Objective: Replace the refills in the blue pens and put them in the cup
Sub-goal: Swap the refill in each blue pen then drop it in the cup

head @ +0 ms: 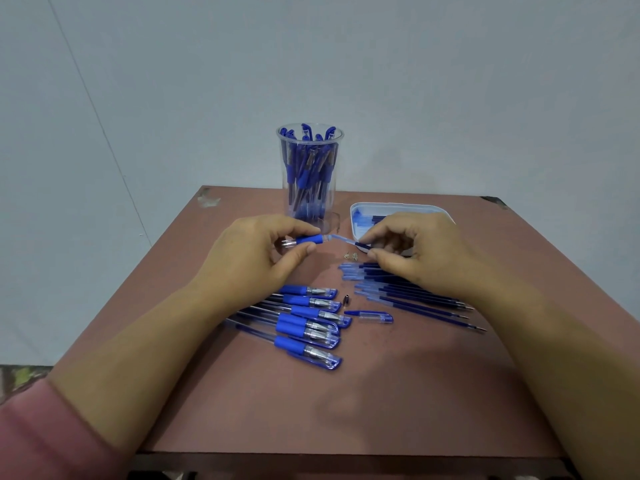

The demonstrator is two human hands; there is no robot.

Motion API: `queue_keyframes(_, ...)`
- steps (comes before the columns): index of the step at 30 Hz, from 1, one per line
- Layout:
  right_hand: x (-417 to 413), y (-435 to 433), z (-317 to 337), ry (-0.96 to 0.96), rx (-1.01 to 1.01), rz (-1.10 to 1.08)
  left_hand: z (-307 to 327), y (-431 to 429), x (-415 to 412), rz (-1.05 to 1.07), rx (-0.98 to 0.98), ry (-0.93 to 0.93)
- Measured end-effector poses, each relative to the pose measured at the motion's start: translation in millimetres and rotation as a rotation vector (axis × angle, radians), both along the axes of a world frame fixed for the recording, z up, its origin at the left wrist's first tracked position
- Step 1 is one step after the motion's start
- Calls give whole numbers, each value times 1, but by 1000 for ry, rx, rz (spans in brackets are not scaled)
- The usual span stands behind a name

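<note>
At the back centre of the tabletop [381,393] stands a cup [333,220] filled with pens, a tray [398,205] just right of it. Before the cup, the left hand [256,254] holds a pen [308,240], the right hand [419,254] a refill [346,240]. Nearer, capped pens [308,327] lie left, loose refills [415,299] right, a cap [375,317] between.

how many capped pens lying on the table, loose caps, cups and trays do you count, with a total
capped pens: 6
loose cap: 1
cup: 1
tray: 1
total: 9
</note>
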State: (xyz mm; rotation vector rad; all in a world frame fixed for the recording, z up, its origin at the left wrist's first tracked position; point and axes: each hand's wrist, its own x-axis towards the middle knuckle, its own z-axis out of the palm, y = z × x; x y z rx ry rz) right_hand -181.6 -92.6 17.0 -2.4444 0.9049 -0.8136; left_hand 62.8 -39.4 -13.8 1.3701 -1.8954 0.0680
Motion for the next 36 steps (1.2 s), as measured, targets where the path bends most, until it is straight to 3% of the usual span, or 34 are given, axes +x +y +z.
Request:
queue_keyframes(16, 2, 0, -2, 77, -36, 11, 1, 2, 0, -76, 65, -49)
queue_keyframes(23, 5, 5, 2, 104, -142, -1, 1, 2, -2, -87, 78, -47)
queue_keyframes(30, 9, 6, -3, 113, -66, 48, 2, 4, -4, -95, 89, -55)
queue_keyframes(36, -1, 1, 0, 77, -56, -42, 2, 4, -3, -93, 82, -27)
